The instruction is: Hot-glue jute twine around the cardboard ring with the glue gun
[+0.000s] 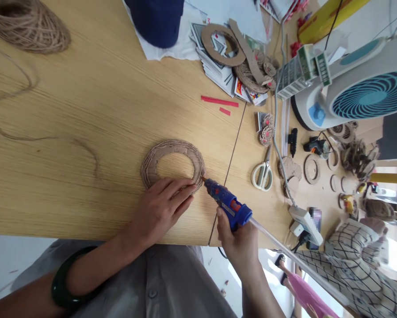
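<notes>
A cardboard ring [172, 145] lies flat on the table, with twine wound in rows around its outer edge. My left hand [162, 207] holds the near side of this ring, fingers together across its edge; the thumb is hidden. A blue glue gun [225, 199] is gripped in my right hand [238, 238], and a long clear glue stick [294, 258] sticks out of its back end. The nozzle meets the right edge of the ring, at the twine. Loose twine [26, 137] trails over the table on the left.
A twine ball [32, 26] sits at the upper left. Red strips [219, 101], scissors [263, 172], a power strip [306, 225] with its cord and a fan [357, 88] are to the right. Beyond them a person in checked clothing [351, 247] is at the table. A dark blue container [158, 22] stands at the back.
</notes>
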A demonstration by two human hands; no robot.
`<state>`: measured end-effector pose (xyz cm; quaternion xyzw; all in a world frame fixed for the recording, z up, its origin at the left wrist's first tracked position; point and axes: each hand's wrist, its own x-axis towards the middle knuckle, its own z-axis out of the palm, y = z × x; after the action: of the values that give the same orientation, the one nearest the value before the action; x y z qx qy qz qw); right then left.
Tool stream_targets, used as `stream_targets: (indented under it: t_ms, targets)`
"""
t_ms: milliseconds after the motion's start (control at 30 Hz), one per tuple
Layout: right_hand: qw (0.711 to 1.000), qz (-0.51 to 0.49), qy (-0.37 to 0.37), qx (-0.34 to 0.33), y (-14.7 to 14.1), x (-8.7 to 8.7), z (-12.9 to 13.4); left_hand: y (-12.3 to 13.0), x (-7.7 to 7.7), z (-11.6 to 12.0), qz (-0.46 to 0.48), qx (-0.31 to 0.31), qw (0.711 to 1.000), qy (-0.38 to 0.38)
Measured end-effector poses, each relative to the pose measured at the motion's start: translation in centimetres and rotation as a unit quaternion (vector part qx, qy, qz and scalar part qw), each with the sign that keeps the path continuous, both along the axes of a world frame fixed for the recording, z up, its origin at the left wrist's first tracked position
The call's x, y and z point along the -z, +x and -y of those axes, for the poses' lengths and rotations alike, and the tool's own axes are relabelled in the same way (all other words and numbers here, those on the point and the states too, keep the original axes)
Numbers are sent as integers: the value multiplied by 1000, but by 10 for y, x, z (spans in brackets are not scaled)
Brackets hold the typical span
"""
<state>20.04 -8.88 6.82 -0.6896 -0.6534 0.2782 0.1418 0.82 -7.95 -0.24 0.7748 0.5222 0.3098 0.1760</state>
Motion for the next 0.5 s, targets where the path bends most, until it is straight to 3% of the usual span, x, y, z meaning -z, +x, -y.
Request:
stream_targets:
  t_ms: [500]
  targets:
    - [1000,-2,1,-12,2,3,-3,0,1,1,4,-6,1000,-5]
